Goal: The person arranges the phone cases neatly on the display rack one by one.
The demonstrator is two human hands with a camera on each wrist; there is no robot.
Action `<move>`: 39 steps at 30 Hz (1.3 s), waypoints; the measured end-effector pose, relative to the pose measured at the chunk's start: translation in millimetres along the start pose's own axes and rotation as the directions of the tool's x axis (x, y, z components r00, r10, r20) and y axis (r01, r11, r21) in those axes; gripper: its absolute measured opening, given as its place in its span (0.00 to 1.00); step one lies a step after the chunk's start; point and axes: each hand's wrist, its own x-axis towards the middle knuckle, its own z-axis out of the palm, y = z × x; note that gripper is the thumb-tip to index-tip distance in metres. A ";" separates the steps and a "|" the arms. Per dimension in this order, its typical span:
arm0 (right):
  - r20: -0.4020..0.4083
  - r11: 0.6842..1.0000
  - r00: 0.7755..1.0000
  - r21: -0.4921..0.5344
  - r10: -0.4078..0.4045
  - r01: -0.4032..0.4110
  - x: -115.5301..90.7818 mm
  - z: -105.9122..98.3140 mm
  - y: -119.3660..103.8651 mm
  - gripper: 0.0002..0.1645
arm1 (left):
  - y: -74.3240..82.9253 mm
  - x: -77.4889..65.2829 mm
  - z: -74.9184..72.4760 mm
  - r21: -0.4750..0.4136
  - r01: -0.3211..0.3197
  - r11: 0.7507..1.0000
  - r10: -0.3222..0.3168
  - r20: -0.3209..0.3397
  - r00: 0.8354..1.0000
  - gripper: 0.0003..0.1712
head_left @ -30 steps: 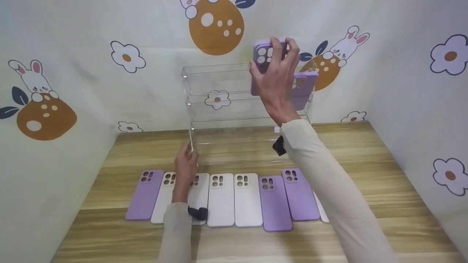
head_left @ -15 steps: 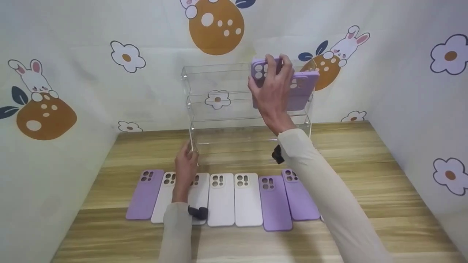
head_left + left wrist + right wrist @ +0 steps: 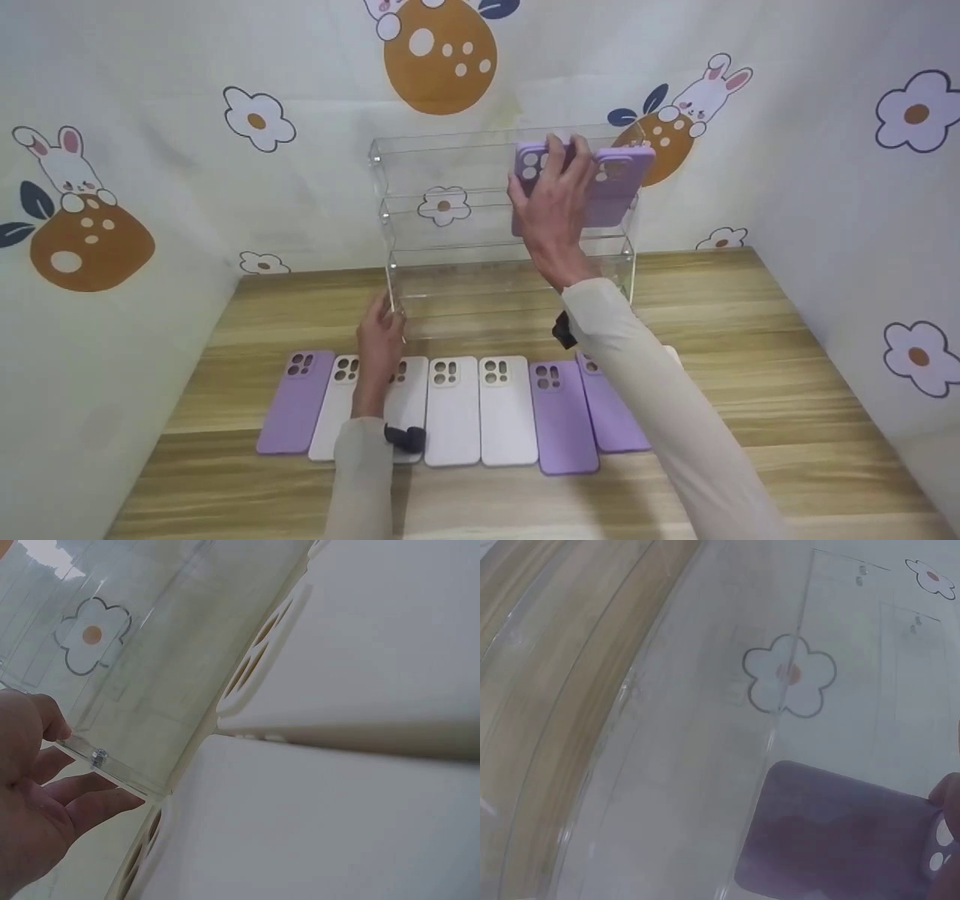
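A purple phone case [image 3: 529, 163] is in my right hand [image 3: 553, 206], fingers over its top edge and thumb at its left side. It stands upright at the top tier of a clear acrylic tiered rack [image 3: 450, 251]. In the right wrist view the lower end of this case [image 3: 832, 832] is at the tier's front lip. Just right of it, another purple phone case [image 3: 622, 187] stands on the same tier, partly behind my hand. My left hand [image 3: 380, 345] pinches the rack's lower left side panel; in the left wrist view, thumb and fingers lie on either side of the panel [image 3: 112, 769].
On the wooden table [image 3: 480, 502] in front of the rack lies a row of several phone cases, including a white case [image 3: 452, 420] and a purple case [image 3: 566, 427]. My right forearm covers the row's right end. A printed cloth wall [image 3: 315, 180] stands close behind the rack.
My right hand has lowered the purple phone case from above the rack to the top tier, beside the other purple case. The left hand has stayed on the side panel.
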 end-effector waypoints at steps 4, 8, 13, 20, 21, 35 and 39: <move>0.013 1.000 1.000 -0.030 -0.005 0.005 -0.7 -2.5 -0.4 0.44 | 0.3 -0.8 -0.3 0.010 -0.005 1.000 0.005 -0.004 1.000 0.31; -0.008 0.996 0.997 -0.049 -0.077 0.076 -0.4 -8.2 -1.8 0.44 | 0.1 -0.1 0.0 0.022 -0.009 1.000 0.009 -0.003 1.000 0.32; -0.010 0.990 0.990 -0.020 -0.143 0.143 -1.7 -18.4 -6.5 0.43 | 0.1 1.7 -0.7 0.045 0.013 0.999 -0.013 -0.009 1.000 0.31; 0.031 0.980 0.983 0.089 -0.180 0.177 -13.2 -39.8 -5.4 0.40 | 0.6 -0.2 0.4 0.047 0.004 0.999 -0.004 -0.006 1.000 0.32; 0.043 0.978 0.982 0.108 -0.184 0.179 -15.7 -43.8 -4.2 0.39 | 0.5 -0.4 0.6 0.046 0.003 0.999 -0.003 -0.007 1.000 0.32; 0.079 0.950 0.980 0.272 -0.181 0.153 -55.0 -99.4 32.5 0.36 | 0.1 -1.4 0.3 0.033 0.007 0.999 -0.007 -0.002 1.000 0.32; 0.088 0.948 0.984 0.291 -0.157 0.125 -64.0 -108.9 47.3 0.36 | 1.0 -1.7 0.7 0.030 0.014 0.999 -0.014 -0.009 1.000 0.32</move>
